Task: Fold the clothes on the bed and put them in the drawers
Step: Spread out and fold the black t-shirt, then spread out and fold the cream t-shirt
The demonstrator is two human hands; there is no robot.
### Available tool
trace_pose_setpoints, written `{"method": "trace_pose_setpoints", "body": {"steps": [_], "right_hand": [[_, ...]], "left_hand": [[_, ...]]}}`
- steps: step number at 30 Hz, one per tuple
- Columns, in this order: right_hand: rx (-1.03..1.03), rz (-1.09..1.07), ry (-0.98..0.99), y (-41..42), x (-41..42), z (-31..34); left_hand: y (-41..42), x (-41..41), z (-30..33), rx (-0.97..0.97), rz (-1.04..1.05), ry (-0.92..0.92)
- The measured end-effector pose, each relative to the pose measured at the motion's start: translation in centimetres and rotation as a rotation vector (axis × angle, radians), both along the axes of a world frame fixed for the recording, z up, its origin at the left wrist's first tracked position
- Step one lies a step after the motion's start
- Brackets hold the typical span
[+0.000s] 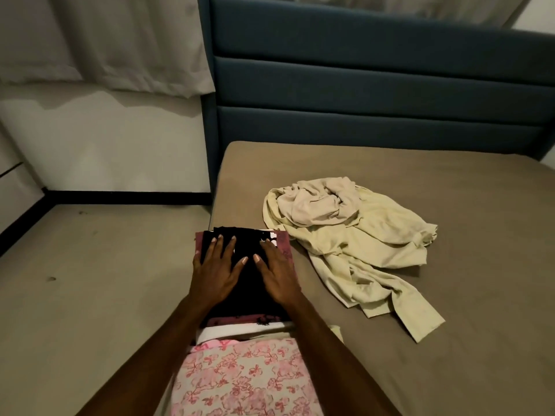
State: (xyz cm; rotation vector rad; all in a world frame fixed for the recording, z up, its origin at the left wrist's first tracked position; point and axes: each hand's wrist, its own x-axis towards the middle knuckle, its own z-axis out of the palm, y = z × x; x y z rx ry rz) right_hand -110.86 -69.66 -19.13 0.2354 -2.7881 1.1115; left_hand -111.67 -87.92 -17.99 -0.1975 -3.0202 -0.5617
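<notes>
black garment [249,283]: matt cloth | yellow shirt [375,250]: crumpled cloth | headboard [360,85]: matt woven fabric

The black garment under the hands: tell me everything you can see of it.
The black garment is folded into a neat rectangle of dark, matte cloth. It lies flat on top of a stack of folded clothes at the left edge of the bed. The left hand and the right hand press on it with straight, spread fingers. No print or seams can be made out.
</notes>
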Motion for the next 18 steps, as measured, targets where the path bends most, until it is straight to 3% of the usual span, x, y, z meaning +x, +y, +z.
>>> {"method": "trace_pose_setpoints", "body": {"steps": [2, 5, 10, 13, 15, 18], "right_hand": [[0.029, -0.107, 0.156, 2.3, -0.7, 0.2], [-0.034, -0.253, 0.237, 7.5, -4.6, -0.3], [-0.407, -0.424, 0.069, 12.7, -11.0, -0.6], [-0.402, -0.323, -0.046, 13.7, -13.6, -2.7], [-0.433, -0.385, -0.048, 14.2, -14.6, -4.5], [-0.715, -0.532, 0.017, 14.6, -14.0, -5.4]], "left_hand": [[0.1, -0.2, 0.7, -0.026, 0.022, 0.065], [0.4, -0.6, 1.1, -0.034, -0.045, 0.288], [2.3, -2.9, 2.4, -0.004, -0.168, 0.495], [4.7, -4.8, 2.8, -0.036, -0.215, 0.482], [6.5, -5.8, 2.9, -0.139, -0.323, 0.504], [8.5, -6.9, 3.9, -0.339, -0.503, 0.552]]}}
